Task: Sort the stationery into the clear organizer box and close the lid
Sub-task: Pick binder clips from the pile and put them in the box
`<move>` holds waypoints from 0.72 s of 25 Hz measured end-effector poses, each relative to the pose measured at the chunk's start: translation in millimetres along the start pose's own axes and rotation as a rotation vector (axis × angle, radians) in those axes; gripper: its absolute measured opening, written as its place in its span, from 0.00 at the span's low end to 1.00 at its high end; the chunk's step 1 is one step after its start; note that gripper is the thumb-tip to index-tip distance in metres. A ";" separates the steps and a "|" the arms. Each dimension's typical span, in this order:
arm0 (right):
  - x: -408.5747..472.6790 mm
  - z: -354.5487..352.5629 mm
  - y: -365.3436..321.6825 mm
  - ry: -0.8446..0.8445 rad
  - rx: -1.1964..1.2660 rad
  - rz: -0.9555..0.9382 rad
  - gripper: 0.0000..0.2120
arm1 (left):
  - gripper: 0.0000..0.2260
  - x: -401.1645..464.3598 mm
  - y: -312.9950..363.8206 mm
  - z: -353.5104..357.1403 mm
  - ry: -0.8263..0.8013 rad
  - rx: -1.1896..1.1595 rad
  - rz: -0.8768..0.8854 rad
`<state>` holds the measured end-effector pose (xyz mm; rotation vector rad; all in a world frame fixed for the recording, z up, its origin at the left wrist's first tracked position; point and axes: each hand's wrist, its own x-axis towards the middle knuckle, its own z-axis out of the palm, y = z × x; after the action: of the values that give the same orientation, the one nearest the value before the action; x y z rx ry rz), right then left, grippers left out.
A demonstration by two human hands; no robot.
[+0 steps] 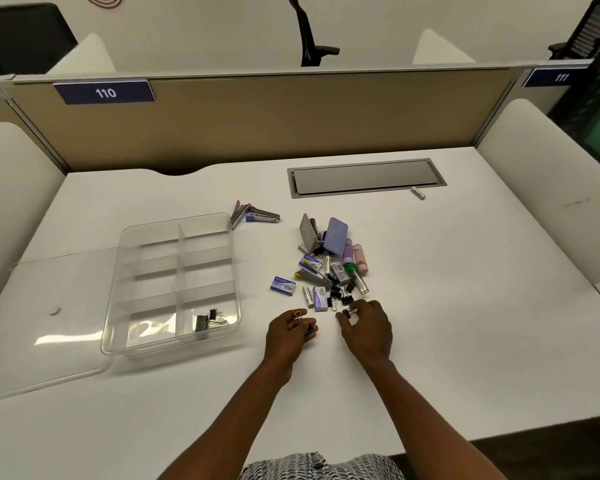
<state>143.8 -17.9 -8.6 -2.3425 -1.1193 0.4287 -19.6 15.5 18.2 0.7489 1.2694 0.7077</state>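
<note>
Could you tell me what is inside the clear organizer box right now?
Only black binder clips lie in the near right compartment of the clear organizer box; the other compartments look empty, and nothing is hidden.

The clear organizer box (174, 282) lies open on the desk, its divided compartments bare but for black binder clips (208, 320) in the near right one. Its lid (45, 323) lies flat, touching the box's left side. Right of the box sits the stationery pile (329, 268) — staple boxes, tubes, clips — with staplers (255, 215) just behind the box.
</note>
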 end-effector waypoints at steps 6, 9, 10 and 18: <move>-8.3 -0.9 -7.9 -0.018 0.130 -0.036 0.04 | 0.10 3.4 -0.7 0.8 -0.019 -0.018 -0.054; -25.4 0.5 -22.0 -0.116 0.464 -0.058 0.05 | 0.07 1.7 -0.8 3.0 -0.055 -0.049 -0.098; -30.2 0.6 -26.2 -0.175 0.529 -0.084 0.06 | 0.08 0.4 -0.8 3.8 -0.079 -0.047 -0.099; -0.2 -5.5 -29.7 -0.014 0.378 0.049 0.09 | 0.09 3.9 6.9 -5.7 -0.001 -0.128 -0.143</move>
<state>127.6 -3.9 12.6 -2.0399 -0.8976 0.6174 -24.9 23.2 20.8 0.5480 1.2513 0.6649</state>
